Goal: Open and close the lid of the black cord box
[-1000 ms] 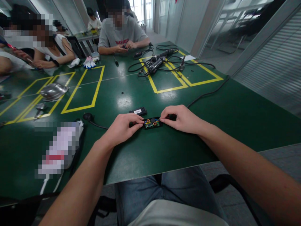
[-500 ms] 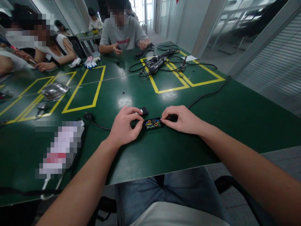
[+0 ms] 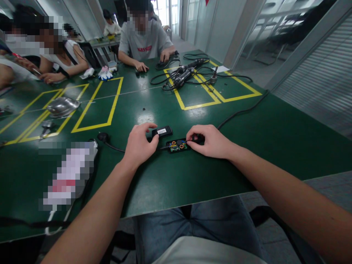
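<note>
An opened black plastic housing (image 3: 172, 150) lies on the green table in front of me, its circuit board (image 3: 177, 145) with ring-shaped coils facing up. Thumb and index finger of my right hand (image 3: 210, 141) pinch the black cable at the housing's right end. Just behind the housing rests a black cover (image 3: 165, 131) with a white label. My left hand (image 3: 140, 143) is at the cover's left end, thumb and fingers apart; whether it touches the cover I cannot tell. Another black cable runs from the housing's left end under my left hand.
A black plug (image 3: 103, 137) and a power strip (image 3: 70, 172) are on the left. Corded black tools (image 3: 184, 75) lie across yellow tape farther back. A metal part (image 3: 63, 106) and gloves (image 3: 106, 73) are at the far left. A person (image 3: 145, 40) sits opposite.
My left hand has let go of the housing's left end and moved left, its fingers spreading. More of the labelled cover shows. My right hand stays at the right end.
</note>
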Demonstrator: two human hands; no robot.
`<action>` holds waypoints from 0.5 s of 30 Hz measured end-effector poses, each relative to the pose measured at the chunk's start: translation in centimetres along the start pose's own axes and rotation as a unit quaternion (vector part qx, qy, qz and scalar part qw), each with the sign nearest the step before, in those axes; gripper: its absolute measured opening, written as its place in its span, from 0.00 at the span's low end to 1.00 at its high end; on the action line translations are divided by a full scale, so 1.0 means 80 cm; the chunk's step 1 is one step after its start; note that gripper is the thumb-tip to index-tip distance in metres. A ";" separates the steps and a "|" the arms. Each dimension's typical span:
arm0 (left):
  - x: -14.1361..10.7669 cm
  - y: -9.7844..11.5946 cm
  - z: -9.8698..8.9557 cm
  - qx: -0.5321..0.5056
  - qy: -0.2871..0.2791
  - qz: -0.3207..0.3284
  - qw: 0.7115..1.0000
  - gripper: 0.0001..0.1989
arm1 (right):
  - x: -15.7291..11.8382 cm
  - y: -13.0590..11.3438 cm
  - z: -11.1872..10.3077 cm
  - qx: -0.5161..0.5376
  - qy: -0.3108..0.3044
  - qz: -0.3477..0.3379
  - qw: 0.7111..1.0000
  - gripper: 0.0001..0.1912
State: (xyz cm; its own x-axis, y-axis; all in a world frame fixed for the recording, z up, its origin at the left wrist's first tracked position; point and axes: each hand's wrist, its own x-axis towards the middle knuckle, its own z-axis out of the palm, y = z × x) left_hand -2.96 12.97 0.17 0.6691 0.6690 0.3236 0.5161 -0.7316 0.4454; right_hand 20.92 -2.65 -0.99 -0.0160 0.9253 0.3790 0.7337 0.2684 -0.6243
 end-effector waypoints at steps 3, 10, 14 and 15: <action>0.000 0.003 0.001 0.006 -0.018 -0.003 1.000 0.17 | 0.001 0.000 0.002 -0.004 0.004 -0.010 1.000 0.02; 0.002 0.002 0.003 0.007 -0.030 -0.006 1.000 0.17 | 0.001 0.000 0.004 -0.011 0.009 -0.029 0.999 0.02; 0.003 0.000 0.004 0.005 -0.032 -0.004 0.999 0.16 | 0.001 0.000 0.004 -0.011 0.010 -0.039 0.999 0.02; 0.003 0.000 0.004 0.004 -0.032 -0.003 0.999 0.16 | 0.001 0.001 0.004 -0.011 0.010 -0.040 0.999 0.03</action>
State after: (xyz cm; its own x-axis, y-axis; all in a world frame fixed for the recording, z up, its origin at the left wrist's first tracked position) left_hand -2.66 13.10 -0.05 0.6986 0.6638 0.2669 0.5241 -0.7288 0.4406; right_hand 20.74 -2.50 -1.22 -0.0612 0.8953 0.4412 0.7451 0.3351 -0.5766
